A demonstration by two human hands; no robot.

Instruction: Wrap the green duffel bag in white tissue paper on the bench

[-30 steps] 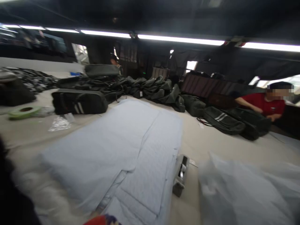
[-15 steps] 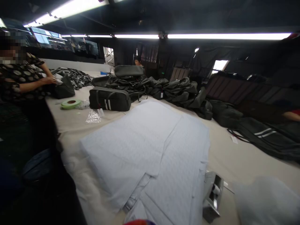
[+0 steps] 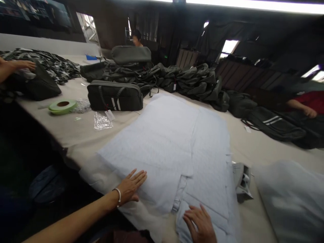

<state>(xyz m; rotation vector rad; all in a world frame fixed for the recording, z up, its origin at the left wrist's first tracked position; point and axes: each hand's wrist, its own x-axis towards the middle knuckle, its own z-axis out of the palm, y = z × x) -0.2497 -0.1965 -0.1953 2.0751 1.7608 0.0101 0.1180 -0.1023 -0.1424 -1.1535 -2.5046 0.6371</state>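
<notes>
One pale layered sheet point(image 3: 162, 138) lies mid-frame, long axis running up-frame; the left hand point(image 3: 129, 189) spreads on its near-left part, the right hand point(image 3: 202, 226), fingers bent, parted, is at its near end.

Sheets point(image 3: 162, 135), centre: matt, creased | bag point(image 3: 115, 96), 10 o'clock: matt cloth | wrap point(image 3: 102, 120), 9 o'clock: glossy plastic | dispenser point(image 3: 242, 180), 4 o'clock: shiny metal

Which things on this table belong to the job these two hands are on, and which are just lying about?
In the job, it seems:
- pale sheets, under the spread left hand
- right hand at their near end

Apparently just lying about:
- green tape roll
- upright dark bag
- shiny clear packet
- heaped dark bags
- metal object beside the sheets, use unclear
</notes>
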